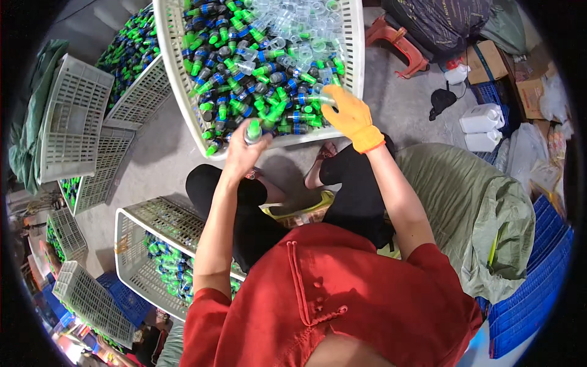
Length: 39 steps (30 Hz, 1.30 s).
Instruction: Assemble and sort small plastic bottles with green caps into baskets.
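Observation:
A white plastic basket (359,61) stands in front of my knees. Small dark bottles (220,82) with green tops and blue bands fill most of it, and clear plastic caps (290,27) are heaped at its far right. Over the near rim, my bare left hand (243,150) is closed round one green-topped bottle (253,131), held with its top up. My right hand (350,115), in an orange glove, is over the basket's right side. Its thumb and forefinger pinch a clear cap (320,95), partly blurred against the bottles behind.
At left stand white crates (76,119) with more such bottles. Beside my left leg lies another basket (125,244) of bottles. A red stool (397,43), white jugs (483,119) and cardboard boxes (487,61) are at far right. A green sack (458,202) sits by my right arm.

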Available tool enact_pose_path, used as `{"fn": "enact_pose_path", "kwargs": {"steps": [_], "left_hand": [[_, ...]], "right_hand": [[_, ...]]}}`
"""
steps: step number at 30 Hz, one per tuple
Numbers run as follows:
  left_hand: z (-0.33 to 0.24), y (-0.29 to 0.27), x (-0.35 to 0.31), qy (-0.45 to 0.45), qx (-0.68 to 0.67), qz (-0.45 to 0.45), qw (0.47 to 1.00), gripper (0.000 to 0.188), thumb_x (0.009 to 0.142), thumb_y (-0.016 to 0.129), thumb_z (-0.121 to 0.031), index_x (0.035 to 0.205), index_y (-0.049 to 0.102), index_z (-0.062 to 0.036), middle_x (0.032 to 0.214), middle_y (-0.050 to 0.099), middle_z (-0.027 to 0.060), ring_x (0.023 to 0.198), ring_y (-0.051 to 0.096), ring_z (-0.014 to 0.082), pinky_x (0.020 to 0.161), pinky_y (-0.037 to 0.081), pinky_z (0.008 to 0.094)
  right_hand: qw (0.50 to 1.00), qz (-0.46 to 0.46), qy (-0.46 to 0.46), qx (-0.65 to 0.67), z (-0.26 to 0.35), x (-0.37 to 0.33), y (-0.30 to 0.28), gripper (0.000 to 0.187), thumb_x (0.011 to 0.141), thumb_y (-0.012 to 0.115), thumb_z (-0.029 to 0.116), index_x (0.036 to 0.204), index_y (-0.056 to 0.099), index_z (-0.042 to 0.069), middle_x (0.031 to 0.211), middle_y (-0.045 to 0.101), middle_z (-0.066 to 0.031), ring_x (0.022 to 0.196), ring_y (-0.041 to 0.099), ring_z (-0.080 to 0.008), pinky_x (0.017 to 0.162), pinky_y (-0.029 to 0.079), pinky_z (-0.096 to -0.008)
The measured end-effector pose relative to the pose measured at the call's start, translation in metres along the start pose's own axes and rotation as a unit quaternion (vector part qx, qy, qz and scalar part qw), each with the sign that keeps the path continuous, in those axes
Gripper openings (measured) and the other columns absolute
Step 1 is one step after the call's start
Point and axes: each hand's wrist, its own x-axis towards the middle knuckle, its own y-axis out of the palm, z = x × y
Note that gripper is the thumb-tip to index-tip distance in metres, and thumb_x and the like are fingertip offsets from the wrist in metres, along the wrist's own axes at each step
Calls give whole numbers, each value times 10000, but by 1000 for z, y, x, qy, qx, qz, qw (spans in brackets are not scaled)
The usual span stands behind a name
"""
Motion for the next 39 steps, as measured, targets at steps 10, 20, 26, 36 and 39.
{"fn": "enact_pose_path", "kwargs": {"steps": [10, 20, 26, 36, 39], "left_hand": [[-52, -23, -91, -156, -250, 92, 951, 309, 883, 678, -153, 1168, 635, -42, 788, 614, 10, 654, 562, 80, 573, 473, 235], [-55, 2, -124, -144, -351, -96, 920, 190, 905, 648, -162, 1036, 661, -24, 716, 576, -9, 557, 499, 59, 469, 383, 210], [-56, 8, -138, -37, -237, -135, 961, 180, 906, 648, -166, 990, 662, -7, 693, 574, -24, 520, 476, 50, 447, 358, 208], [-74, -6, -143, -197, -351, -27, 915, 104, 878, 666, -87, 958, 659, -22, 732, 611, 14, 604, 549, 67, 530, 432, 213], [-65, 23, -151, 12, -93, -203, 975, 106, 879, 636, -52, 978, 644, -14, 722, 594, 33, 561, 545, 106, 516, 437, 226]], "right_hand": [[950, 224, -133, 173, 109, -55, -17, 386, 831, 640, 184, 1177, 501, 85, 1080, 602, -140, 931, 612, -354, 760, 499, -391], [960, 57, -263, 76, 137, -86, -1, 390, 832, 650, 199, 1167, 498, 69, 1055, 601, -140, 854, 635, -315, 704, 507, -365], [913, 265, 46, 306, 150, -93, -9, 433, 814, 688, 237, 1168, 505, 68, 963, 618, -122, 686, 629, -250, 596, 503, -349], [929, -8, -364, 75, 143, -89, -8, 325, 893, 631, 277, 1111, 530, 57, 663, 563, -61, 554, 572, -147, 501, 473, -327], [934, 198, -36, 295, 143, -103, -4, 297, 889, 635, 287, 1068, 558, 63, 639, 519, -36, 504, 535, -120, 469, 447, -297]]}}
